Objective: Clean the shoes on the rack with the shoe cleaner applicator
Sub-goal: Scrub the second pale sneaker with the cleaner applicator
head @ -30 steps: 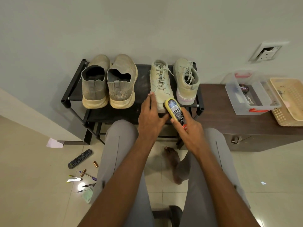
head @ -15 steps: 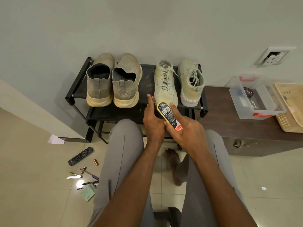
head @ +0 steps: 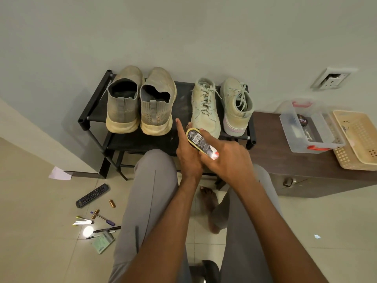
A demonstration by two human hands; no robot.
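Observation:
A black shoe rack (head: 182, 103) stands against the wall. On its left sit two grey knit slip-on shoes (head: 123, 103) (head: 157, 105), heels toward me. On its right are two pale lace-up sneakers (head: 205, 107) (head: 236, 107). My right hand (head: 226, 162) grips the yellow shoe cleaner applicator (head: 199, 140), label side up, just in front of the left sneaker's toe. My left hand (head: 186, 156) lies against the applicator's left side with its index finger pointing straight up. Its other fingers are mostly hidden under the applicator and my right hand.
A dark wooden cabinet (head: 285, 160) to the right carries a clear plastic box (head: 295, 139) with red handles and a beige basket (head: 359, 139). A remote (head: 91, 196), pens and small items lie on the floor at left. My legs and a bare foot (head: 208, 199) are below the rack.
My left hand has come off the sneaker's toe and moved against the applicator. The applicator has tilted flatter and drawn slightly back from the shoe. The camera has shifted.

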